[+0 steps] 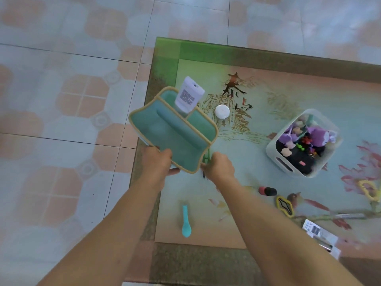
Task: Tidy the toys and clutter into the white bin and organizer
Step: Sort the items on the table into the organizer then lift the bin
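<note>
A teal organizer with a tan rim is lifted over the table's left edge. My left hand grips its near corner. My right hand holds a small green object at the organizer's near right rim. A white tube stands in the organizer's far compartment. The white bin sits at the right, filled with purple plush toys and several small toys. On the table lie a white round lid, a teal spoon, a red and black cylinder and a yellow ring toy.
The table has a glass top with a painted print and a green border. A white packet and a silver pen lie at the near right. A yellow flower-shaped piece sits at the far right. Tiled floor lies left.
</note>
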A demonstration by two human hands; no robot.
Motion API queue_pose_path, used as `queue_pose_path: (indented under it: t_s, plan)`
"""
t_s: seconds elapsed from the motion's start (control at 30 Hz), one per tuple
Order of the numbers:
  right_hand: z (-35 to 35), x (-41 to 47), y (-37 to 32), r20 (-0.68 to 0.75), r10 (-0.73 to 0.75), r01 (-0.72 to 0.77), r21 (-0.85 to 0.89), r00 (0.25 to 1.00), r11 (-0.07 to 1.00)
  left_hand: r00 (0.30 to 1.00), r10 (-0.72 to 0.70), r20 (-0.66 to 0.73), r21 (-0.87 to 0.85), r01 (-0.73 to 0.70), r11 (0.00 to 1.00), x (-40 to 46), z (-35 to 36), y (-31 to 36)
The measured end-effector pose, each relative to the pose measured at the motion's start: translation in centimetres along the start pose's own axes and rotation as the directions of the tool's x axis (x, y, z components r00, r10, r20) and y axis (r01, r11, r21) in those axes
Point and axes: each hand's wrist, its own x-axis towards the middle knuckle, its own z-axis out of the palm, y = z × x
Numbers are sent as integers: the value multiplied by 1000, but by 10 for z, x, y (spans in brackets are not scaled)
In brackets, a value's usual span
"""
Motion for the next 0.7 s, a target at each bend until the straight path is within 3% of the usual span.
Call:
queue_pose_path:
  t_s: [0.13, 0.27, 0.37, 0.47, 0.6, 0.7]
  plan:
    - [-4, 3, 15, -48, 28, -25, 81, 998, 996, 1000, -19, -2, -26, 19, 999, 2, 7, -7]
    - [-40, -4, 40, -130, 101, -34, 438, 986, 898, 998, -61, -15, -47, 60, 997, 2, 17, -15]
    - [-82, -26, 51, -248, 55, 90, 539, 967, 838, 993, -116, 16, -80, 116, 990, -4, 33, -25]
    - [-117, -55, 51, -316, -99, 263, 533, 944, 804, 985, -169, 45, -99, 172, 980, -13, 51, -32]
    - [-131, -74, 31, -96, -287, 298, 470, 953, 831, 975, -215, 55, -101, 220, 970, -31, 73, -37]
    - [-122, -73, 12, 122, -279, 194, 462, 952, 865, 970, -237, 48, -103, 240, 965, -43, 84, -41]
